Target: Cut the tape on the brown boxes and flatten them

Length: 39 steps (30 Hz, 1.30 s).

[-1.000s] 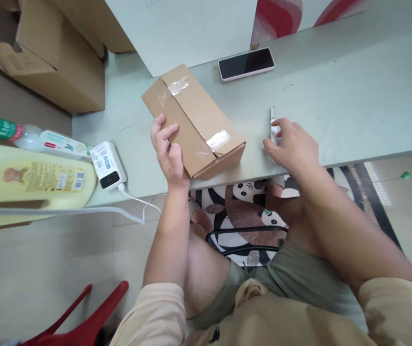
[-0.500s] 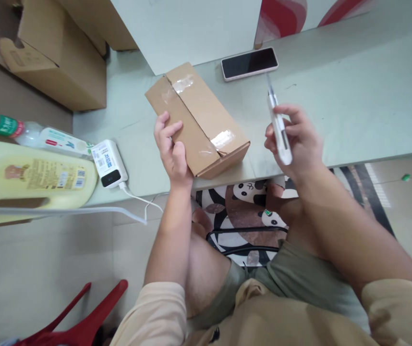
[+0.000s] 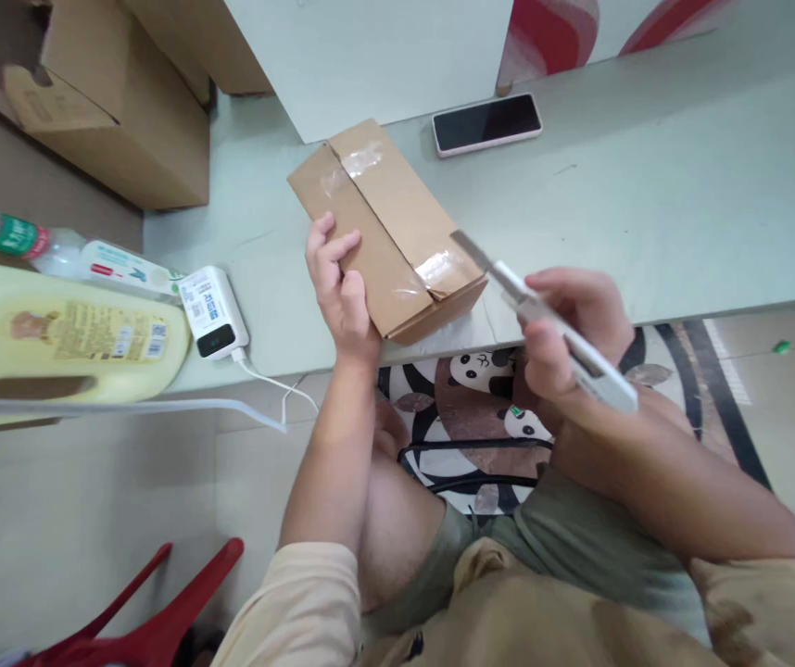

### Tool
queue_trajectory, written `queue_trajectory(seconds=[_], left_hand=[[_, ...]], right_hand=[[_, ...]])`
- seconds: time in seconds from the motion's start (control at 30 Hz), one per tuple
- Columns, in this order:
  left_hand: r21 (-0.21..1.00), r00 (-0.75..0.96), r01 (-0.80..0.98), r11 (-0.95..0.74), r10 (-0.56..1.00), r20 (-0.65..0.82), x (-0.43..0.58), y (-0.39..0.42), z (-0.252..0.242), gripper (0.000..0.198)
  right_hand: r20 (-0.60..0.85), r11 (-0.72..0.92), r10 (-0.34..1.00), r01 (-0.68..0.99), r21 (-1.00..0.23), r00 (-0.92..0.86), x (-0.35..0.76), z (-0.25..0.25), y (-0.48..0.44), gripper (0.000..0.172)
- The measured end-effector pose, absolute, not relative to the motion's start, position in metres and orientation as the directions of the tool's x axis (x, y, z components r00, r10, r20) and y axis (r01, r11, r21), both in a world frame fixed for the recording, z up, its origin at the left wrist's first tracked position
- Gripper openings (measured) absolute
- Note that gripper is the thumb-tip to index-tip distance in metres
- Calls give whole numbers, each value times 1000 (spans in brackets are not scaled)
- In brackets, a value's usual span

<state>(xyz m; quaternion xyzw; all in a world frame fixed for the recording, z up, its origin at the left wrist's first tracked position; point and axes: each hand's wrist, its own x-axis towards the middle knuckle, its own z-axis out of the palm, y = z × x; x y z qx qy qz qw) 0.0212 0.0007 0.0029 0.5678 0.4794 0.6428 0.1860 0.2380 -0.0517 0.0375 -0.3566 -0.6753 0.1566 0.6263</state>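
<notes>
A small brown cardboard box (image 3: 397,218) rests on the pale green tabletop, turned at a slant. Clear tape crosses its centre seam at both ends, and the near end shows a slight gap at the seam. My left hand (image 3: 342,287) grips the box's left side, fingers lying over its top. In my right hand (image 3: 578,320) is a white utility knife (image 3: 564,343) with its blade out. The blade points up and left, close to the taped near-right corner of the box; whether it touches the box I cannot tell.
A phone (image 3: 486,124) lies behind the box, near a white panel (image 3: 376,56). To the left are a power bank (image 3: 213,310) with a cable, a yellow jug (image 3: 64,333), a plastic bottle (image 3: 15,236) and larger cartons (image 3: 126,111). A red stool (image 3: 161,611) stands on the floor.
My right hand has come down and tilted the utility knife, so its blade now points left toward the box instead of upward. My left hand still holds the box.
</notes>
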Motion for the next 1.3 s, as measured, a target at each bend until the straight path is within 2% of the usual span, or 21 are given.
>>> queue_trajectory(seconds=[0.07,0.17,0.33,0.47,0.67,0.83,1.03,1.3], left_hand=[[819,-269,335,-466,785,557,18,3,-1,53],[809,-253,365,-460,787,562,16,6,-5,54],[782,-227,357,-511,764,603,16,6,-7,51],[801,-219,352,-484,789,574,17,6,-6,52],[796,-213,349,-494,786,581,17,5,-4,51],[800,-209,331,-500,788,579,19,4,-4,51],[769,-210,343,-540,753,623,20,4,-3,45],[784,-226,346,-515,765,603,21,4,-3,47]], right_hand=[[779,773,619,257,-581,-103,235,40,-62,15],[807,820,548,334,-465,-219,234,45,-67,12],[813,824,493,468,-321,-310,235,50,-65,19],[797,815,483,519,-258,-362,238,51,-67,17],[814,823,484,484,-299,-320,237,50,-70,22],[834,848,460,427,-312,-304,234,44,-68,11],[762,856,509,329,-398,-401,231,37,-67,21],[774,832,532,384,-401,-343,225,42,-71,13]])
